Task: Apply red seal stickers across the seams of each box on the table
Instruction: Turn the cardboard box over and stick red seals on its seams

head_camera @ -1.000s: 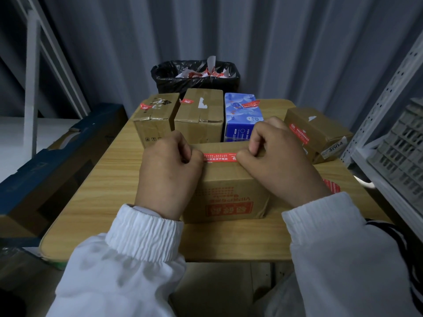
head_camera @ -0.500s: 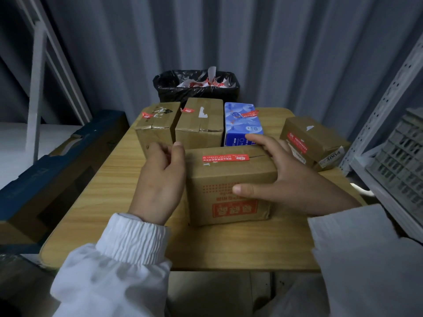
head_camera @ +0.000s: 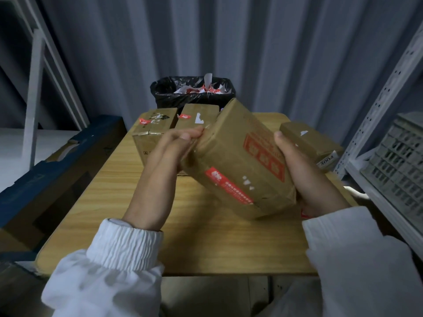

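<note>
Box (head_camera: 238, 152) w/ red seal sticker (head_camera: 229, 189) tilted btwn left hand (head_camera: 170, 147) & right hand (head_camera: 302, 172), both gripping it.

Dim in here, with a cool blue-grey cast over everything. The wooden surface (head_camera: 206, 243) takes the most light, a warm patch mid-frame. The lifted box (head_camera: 233, 152) drops a soft shadow onto it just beneath. There's a small glare spot low on the right, beside the shelf rack (head_camera: 377, 106). The bin (head_camera: 164, 92) is nearly black, its detail lost. Print on the red sticker (head_camera: 226, 186) is soft and unreadable. The right sleeve (head_camera: 366, 259) is smeared with blur. Wide-angle stretch shows at the edges: the rack and the left frame (head_camera: 34, 88) slant hard.
</note>
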